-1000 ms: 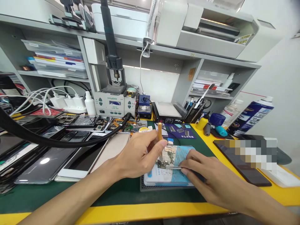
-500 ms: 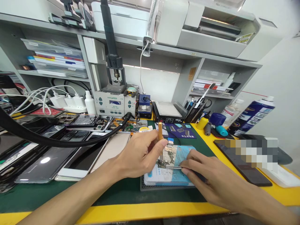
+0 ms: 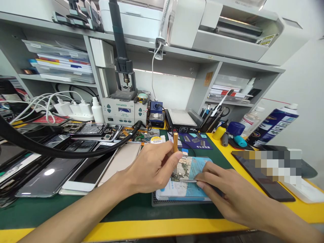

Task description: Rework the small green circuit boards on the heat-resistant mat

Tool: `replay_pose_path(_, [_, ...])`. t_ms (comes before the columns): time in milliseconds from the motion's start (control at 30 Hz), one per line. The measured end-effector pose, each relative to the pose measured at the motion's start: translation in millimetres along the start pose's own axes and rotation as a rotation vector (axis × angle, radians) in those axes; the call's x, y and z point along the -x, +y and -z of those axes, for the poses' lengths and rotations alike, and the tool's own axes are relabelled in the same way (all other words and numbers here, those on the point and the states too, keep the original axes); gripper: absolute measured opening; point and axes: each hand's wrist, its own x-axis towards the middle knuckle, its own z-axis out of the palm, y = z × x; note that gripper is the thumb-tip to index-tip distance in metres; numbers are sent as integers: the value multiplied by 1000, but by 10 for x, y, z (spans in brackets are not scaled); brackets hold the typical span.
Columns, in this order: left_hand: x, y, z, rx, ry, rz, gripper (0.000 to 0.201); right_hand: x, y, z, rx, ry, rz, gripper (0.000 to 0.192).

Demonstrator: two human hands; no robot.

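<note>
Clearly, the left hand (image 3: 152, 165) pinches a gold stick (image 3: 175, 143) between thumb and fingers, nearly upright at the left side of the circuit board (image 3: 184, 169), its lower end hidden. Right of the board, the right hand (image 3: 227, 187) pinches a thin metal tool (image 3: 189, 181) pointing at the board's near edge. Under the board lies a blue-and-white box (image 3: 174, 191). A white phone (image 3: 88, 173) rests well left of the board; a spray can (image 3: 274, 123) is well right.

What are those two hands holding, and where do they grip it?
The left hand holds a gold-coloured rod below its exposed top; the right hand pinches a thin metal tool behind its exposed front end.
</note>
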Motion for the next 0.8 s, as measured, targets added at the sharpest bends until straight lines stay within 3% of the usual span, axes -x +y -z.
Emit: replay_pose_path(800, [2, 5, -14, -19, 7, -15, 26, 23, 2, -4, -14, 14, -20, 22])
